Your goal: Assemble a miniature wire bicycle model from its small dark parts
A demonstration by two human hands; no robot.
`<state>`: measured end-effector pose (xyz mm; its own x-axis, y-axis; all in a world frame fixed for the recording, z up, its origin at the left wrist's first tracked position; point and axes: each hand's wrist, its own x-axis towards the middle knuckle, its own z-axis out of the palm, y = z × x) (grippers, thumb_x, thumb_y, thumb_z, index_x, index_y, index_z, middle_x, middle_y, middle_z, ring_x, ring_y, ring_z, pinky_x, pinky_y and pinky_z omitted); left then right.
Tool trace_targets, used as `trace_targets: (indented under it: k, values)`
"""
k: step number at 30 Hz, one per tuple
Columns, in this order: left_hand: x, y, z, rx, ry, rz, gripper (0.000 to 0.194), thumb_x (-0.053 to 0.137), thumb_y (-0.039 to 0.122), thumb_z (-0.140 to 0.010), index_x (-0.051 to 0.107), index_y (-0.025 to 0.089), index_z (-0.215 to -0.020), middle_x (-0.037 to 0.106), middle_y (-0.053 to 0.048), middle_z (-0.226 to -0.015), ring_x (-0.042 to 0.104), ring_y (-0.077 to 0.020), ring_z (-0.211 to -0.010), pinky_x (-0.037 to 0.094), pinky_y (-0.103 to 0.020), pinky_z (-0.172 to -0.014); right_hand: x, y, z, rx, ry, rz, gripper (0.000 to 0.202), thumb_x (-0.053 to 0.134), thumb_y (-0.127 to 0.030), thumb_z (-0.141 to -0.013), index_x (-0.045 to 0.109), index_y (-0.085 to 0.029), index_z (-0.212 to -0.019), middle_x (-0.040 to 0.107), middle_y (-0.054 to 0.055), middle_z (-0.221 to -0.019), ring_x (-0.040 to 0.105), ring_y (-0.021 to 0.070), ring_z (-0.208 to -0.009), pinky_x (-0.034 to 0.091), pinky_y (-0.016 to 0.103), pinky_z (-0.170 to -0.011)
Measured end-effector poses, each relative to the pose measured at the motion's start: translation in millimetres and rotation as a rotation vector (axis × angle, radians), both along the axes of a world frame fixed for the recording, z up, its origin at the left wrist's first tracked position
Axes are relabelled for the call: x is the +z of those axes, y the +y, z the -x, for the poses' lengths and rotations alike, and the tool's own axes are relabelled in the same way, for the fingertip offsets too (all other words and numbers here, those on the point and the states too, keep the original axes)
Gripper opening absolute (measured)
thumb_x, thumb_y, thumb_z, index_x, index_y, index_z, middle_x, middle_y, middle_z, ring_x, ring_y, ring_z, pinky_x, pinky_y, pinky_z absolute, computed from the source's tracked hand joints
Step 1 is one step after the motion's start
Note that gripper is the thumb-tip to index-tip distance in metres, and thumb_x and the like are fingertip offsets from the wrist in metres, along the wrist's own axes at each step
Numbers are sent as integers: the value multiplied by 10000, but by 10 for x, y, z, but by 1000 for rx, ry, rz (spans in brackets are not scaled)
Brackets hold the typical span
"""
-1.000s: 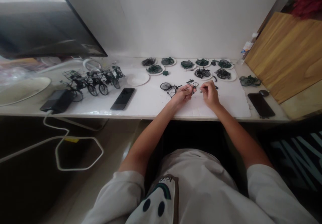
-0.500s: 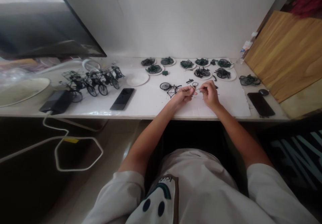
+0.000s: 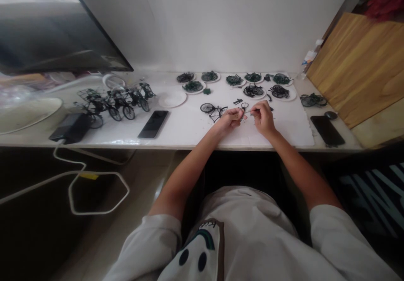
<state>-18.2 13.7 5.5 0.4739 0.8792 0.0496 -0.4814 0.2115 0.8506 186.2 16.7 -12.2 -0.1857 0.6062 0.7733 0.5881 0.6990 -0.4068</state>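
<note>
Over the white board, my left hand [image 3: 232,117] pinches a small dark part that its fingers mostly hide. Close by on the right, my right hand [image 3: 261,116] is closed, and a thin rod-like piece [image 3: 248,111] runs from its fingertips toward the left hand. What kind of piece that is, I cannot make out. A partly built miniature bicycle [image 3: 213,111] lies just left of my left hand. Beyond the fingers lie a small ring-shaped part [image 3: 244,105] and a short black part [image 3: 237,102].
Plates of dark bicycle parts [image 3: 254,90] line the back. Left are a bare white plate [image 3: 172,100], a phone [image 3: 153,124], several assembled miniature bicycles [image 3: 121,104], a black power adapter [image 3: 71,127] and a basin [image 3: 31,112]. Right are a second phone [image 3: 327,130] and a wooden panel [image 3: 362,62].
</note>
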Motion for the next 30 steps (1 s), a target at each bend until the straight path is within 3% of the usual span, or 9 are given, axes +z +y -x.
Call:
trace_targets:
  k: [8,19,25,30]
  values:
    - [40,-34,5,11,22,24,257,866,155,-695,613,141,-742,702,-34,-768,280,-6,-464,186,-182,-461,15,-6,19,60,56,-53,441,445,-654,-1131,626,-272,-1005,605,83,-989,621,277,-994,543,454,-919]
    - [-9,8,7,-12,2,16,220,821,131,-658,609,137,-713,696,-36,-755,305,-7,-462,179,-179,-460,14,9,-1,53,9,-92,372,471,-572,-1147,647,-268,-1022,649,87,-988,645,270,-985,539,422,-909]
    - [-32,40,35,24,23,-5,180,804,116,-659,647,132,-747,685,-34,-739,331,-17,-476,161,-181,-465,57,-11,-72,16,-153,-53,315,518,-431,-1148,753,-256,-1032,761,88,-928,700,258,-925,550,399,-898]
    - [-32,61,90,59,78,-42,154,781,93,-668,650,140,-733,645,-18,-710,445,-51,-523,179,-188,-487,194,-112,-114,23,-349,-24,309,527,-363,-1155,813,-252,-1125,812,84,-949,734,228,-899,530,339,-829]
